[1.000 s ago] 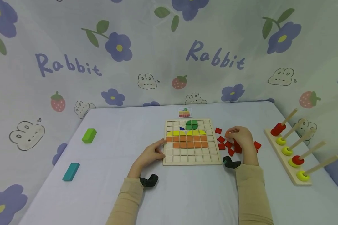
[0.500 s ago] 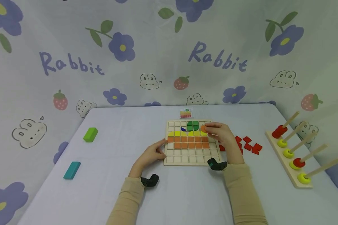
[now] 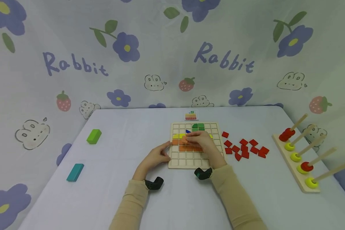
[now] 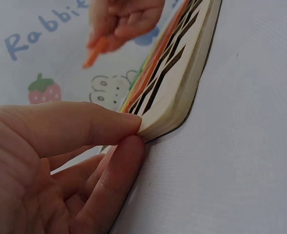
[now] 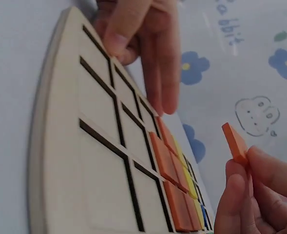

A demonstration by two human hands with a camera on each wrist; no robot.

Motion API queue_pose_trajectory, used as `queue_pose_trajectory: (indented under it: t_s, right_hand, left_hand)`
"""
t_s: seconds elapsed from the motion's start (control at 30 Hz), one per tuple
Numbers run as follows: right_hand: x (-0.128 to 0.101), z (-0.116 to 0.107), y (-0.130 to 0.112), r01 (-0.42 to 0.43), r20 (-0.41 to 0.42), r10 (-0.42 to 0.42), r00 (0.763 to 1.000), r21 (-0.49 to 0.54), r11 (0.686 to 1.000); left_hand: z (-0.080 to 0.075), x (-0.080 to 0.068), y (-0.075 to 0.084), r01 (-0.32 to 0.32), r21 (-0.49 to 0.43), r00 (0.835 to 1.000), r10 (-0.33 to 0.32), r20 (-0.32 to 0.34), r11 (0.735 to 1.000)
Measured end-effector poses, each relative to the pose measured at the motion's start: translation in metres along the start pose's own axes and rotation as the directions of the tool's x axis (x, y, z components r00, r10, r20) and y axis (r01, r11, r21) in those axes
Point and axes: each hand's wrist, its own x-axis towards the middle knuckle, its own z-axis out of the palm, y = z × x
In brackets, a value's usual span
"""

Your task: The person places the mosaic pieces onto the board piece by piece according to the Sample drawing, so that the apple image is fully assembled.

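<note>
Leftward across the grid board (image 3: 194,159) the right hand (image 3: 199,142) has travelled since a second ago, leaving the loose red tiles (image 3: 244,149) on the table's right and now hovering over the board's orange rows. It pinches an orange tile (image 3: 184,139) between thumb and fingertips, the tile held clear above the board near its left columns; the right wrist view shows the tile (image 5: 235,143) tilted on edge in that pinch, not touching the board (image 5: 99,161).

Far left on the table (image 3: 132,204) lie a green block (image 3: 94,136) and, nearer, a teal block (image 3: 75,172), well apart from the hands. The left hand (image 3: 155,157) has stayed at the board's left edge: its thumb and forefinger pinch the edge of the board (image 4: 180,92), the other fingers curled beneath, as the left wrist view shows.

On the board sit green pieces (image 3: 198,126) at the far side, a small blue piece (image 3: 188,131), a yellow row (image 3: 176,136) and orange rows (image 3: 187,148) partly hidden by the right hand. A small pattern card (image 3: 191,115) lies just beyond the board. At far right stands a peg rack (image 3: 297,159) with red and yellow rings.
</note>
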Motion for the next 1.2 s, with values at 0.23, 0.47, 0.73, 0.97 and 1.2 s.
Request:
queue_pose_trajectory:
  t_s: [0.23,0.47,0.73,0.97,1.2]
  right_hand:
    - [0.003,0.036,0.006,0.101,-0.008,-0.116,0.993,-0.444,0.891]
    - [-0.002,0.05,0.006,0.163,0.01,-0.224,0.975,-0.718,0.677]
    - [-0.002,0.053,0.008,0.197,0.051,-0.246,0.968,-0.762,0.617]
    - [-0.001,0.026,-0.001,0.194,-0.033,-0.305,0.952,-0.707,0.68]
    - [-0.003,-0.043,-0.014,0.12,-0.127,-0.188,0.974,-0.416,0.902]
  left_hand:
    - [-0.002,-0.003,0.005,-0.003,0.002,1.0,0.003,0.016,1.0]
    - [0.0,0.002,-0.003,-0.011,-0.016,1.0,0.012,0.027,1.0]
    - [-0.002,0.001,-0.002,-0.022,-0.003,1.0,0.022,0.01,1.0]
    - [0.0,0.002,-0.003,-0.002,-0.007,1.0,0.002,0.008,1.0]
    - [0.0,-0.001,0.002,0.013,0.003,1.0,-0.013,-0.003,1.0]
